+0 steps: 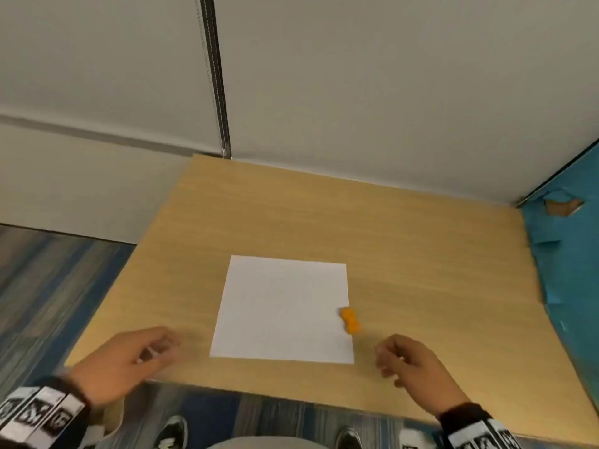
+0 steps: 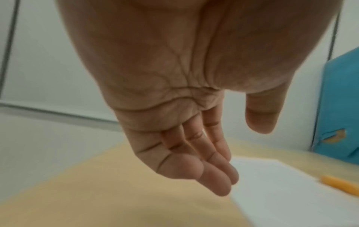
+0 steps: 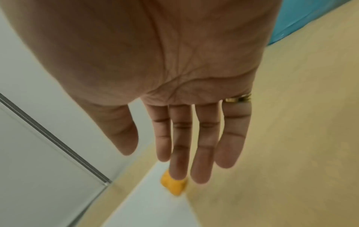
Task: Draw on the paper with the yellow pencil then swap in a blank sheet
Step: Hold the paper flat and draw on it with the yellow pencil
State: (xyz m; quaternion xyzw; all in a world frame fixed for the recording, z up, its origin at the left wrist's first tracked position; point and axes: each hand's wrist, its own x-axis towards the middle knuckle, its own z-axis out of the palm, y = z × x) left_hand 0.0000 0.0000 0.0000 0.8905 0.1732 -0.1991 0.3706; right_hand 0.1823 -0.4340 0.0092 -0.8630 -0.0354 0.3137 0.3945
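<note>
A white sheet of paper (image 1: 283, 309) lies flat in the middle of the wooden table (image 1: 324, 222). A short yellow-orange pencil (image 1: 350, 320) rests across the sheet's right edge. My left hand (image 1: 155, 346) hovers over the table just left of the sheet, fingers relaxed and holding nothing. My right hand (image 1: 390, 359) hovers just right of the sheet's near corner, below the pencil, fingers loose and empty. In the left wrist view the left hand (image 2: 223, 176) hangs above the paper (image 2: 281, 192), with the pencil (image 2: 340, 185) at right. In the right wrist view straight fingers (image 3: 200, 153) hang above the pencil (image 3: 173, 185) and paper (image 3: 151, 204).
Pale partition walls (image 1: 356, 76) close the table's far side. A blue panel (image 1: 570, 254) with torn patches borders its right side. Striped carpet (image 1: 48, 286) lies to the left, and my shoes (image 1: 171, 432) stand below the near edge.
</note>
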